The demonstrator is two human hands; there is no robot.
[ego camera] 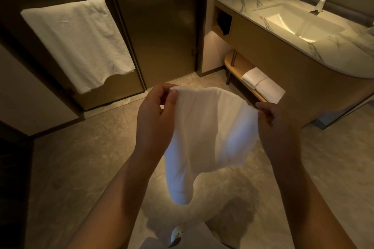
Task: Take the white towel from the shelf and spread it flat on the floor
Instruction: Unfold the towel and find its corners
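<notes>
A white towel [204,133] hangs in the air in front of me, above the beige tiled floor [81,157]. My left hand [153,119] pinches its top left corner. My right hand [277,125] pinches the top right corner. The cloth sags between them and its lower part droops in a loose fold toward the floor. The low wooden shelf [236,66] under the vanity lies beyond my right hand, with folded white towels [261,84] on it.
A large white towel [79,42] hangs on a rail at the left glass door. The marble vanity with sink [299,24] fills the right side. A glass door [162,26] stands straight ahead. My slippered foot [177,235] shows at the bottom.
</notes>
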